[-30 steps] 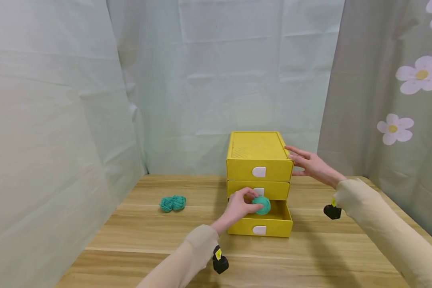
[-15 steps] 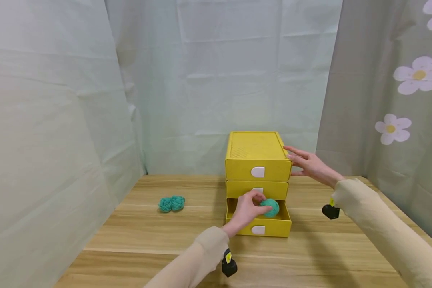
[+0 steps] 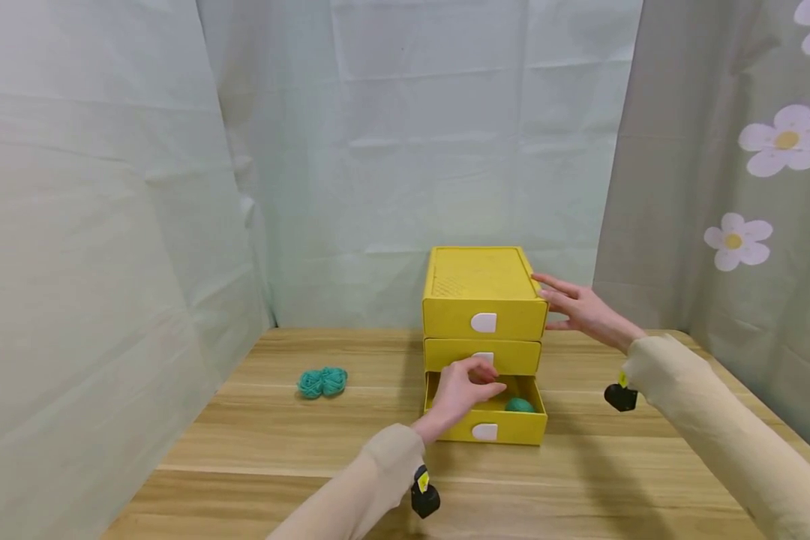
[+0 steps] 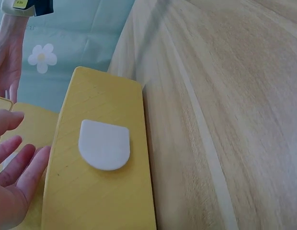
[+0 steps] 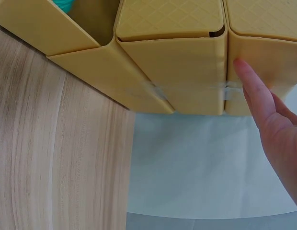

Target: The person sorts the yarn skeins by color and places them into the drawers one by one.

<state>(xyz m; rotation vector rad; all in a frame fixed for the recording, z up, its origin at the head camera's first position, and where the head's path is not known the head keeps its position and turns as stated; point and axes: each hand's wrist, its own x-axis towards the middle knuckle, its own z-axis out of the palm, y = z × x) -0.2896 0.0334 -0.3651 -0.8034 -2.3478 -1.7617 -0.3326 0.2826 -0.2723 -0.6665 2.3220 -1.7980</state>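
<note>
A yellow three-tier drawer unit [image 3: 482, 274] stands on the table, its bottom drawer [image 3: 529, 430] pulled out. In that drawer's right part lies a green ball of yarn [image 3: 520, 405], partly hidden by the drawer front. Over the drawer, up and left of the ball, is my left hand [image 3: 460, 390], thumb and fingers apart and nothing between them. The left wrist view has the same hand [image 4: 17, 175] beside the drawer front with its white tab [image 4: 105, 145]. My right hand [image 3: 583, 309], fingers extended, touches the unit's right side; in the right wrist view a fingertip meets the top tier.
A teal skein of yarn [image 3: 322, 382], pinched at its middle, lies on the wooden table [image 3: 297, 450] to the left. Pale cloth [image 3: 405, 150] hangs behind the table and along both sides, with printed flowers [image 3: 790, 140] on the right.
My left hand carried the ball of yarn rightward over the bottom drawer and let it go; the ball now sits inside. The right hand stays against the unit's side.
</note>
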